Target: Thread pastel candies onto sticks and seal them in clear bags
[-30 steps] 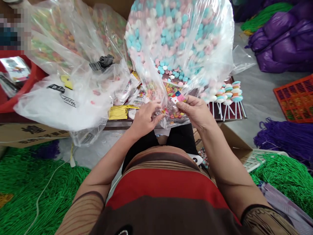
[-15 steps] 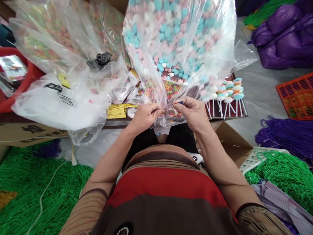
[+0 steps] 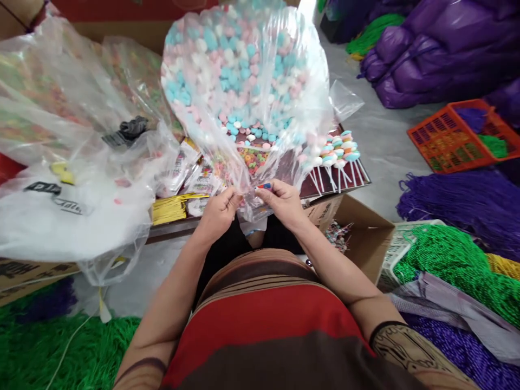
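My left hand is closed in a pinch at the crumpled near edge of a clear plastic bag. Just across from it, the fingers of my right hand are closed too, with a small blue and red piece showing at the fingertips. What that piece is cannot be made out. Ring-shaped candies in many colours lie beyond the fingers. Past them, a big clear bag of blue, pink and white candies opens towards me, some spilling at its mouth.
Candy skewers on white sticks lie on the table's right end. Yellow twist ties and printed packets are left of my hands. A cardboard box stands below right; an orange crate sits on the floor.
The view has turned, so the table things appear farther left and more of the floor at right shows. Both hands keep their pinch close together at the bag's edge.
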{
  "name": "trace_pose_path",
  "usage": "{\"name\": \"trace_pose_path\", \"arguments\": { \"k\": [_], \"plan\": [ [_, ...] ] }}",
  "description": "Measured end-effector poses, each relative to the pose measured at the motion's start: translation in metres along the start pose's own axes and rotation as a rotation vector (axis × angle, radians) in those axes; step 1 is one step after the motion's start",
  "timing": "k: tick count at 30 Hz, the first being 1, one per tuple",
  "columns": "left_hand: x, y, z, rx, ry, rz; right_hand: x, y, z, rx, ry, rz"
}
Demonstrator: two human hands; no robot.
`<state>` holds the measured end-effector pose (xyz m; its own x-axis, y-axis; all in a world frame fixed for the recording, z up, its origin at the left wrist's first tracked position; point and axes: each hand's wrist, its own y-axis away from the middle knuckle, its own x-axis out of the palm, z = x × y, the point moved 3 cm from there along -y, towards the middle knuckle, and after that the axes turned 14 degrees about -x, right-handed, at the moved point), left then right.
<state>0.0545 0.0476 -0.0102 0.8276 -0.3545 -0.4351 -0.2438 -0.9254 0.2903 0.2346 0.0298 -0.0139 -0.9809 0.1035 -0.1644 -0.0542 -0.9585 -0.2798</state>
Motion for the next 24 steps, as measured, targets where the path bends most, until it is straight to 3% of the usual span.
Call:
{"name": "trace_pose_path", "arguments": {
  "k": [3,8,13,16,18,20,23,24],
  "plan": [
    [0.004,0.0,0.004,-0.007,0.032,-0.05,-0.002,0.002,0.002,-0.013,0.061,-0.042],
    [0.016,-0.003,0.006,-0.026,0.204,0.047,-0.008,0.003,-0.003,0.024,0.039,-0.061],
    [0.026,-0.01,0.011,-0.054,0.385,-0.038,-0.006,0.004,-0.002,-0.009,0.08,-0.034],
    [0.031,-0.014,0.014,-0.097,0.466,-0.047,-0.017,0.003,0.01,-0.107,0.159,0.021],
    [0.03,-0.015,0.015,-0.112,0.5,-0.08,-0.044,0.001,0.017,-0.192,0.234,0.018],
    [0.026,-0.016,0.014,-0.113,0.547,-0.126,-0.089,-0.002,0.017,-0.203,0.346,-0.145],
    [0.023,-0.015,0.008,-0.075,0.677,-0.129,-0.165,-0.004,0.002,-0.086,0.641,-0.459],
    [0.023,-0.015,0.006,-0.056,0.728,-0.099,-0.184,-0.006,-0.006,-0.018,0.783,-0.474]
  ]
}}
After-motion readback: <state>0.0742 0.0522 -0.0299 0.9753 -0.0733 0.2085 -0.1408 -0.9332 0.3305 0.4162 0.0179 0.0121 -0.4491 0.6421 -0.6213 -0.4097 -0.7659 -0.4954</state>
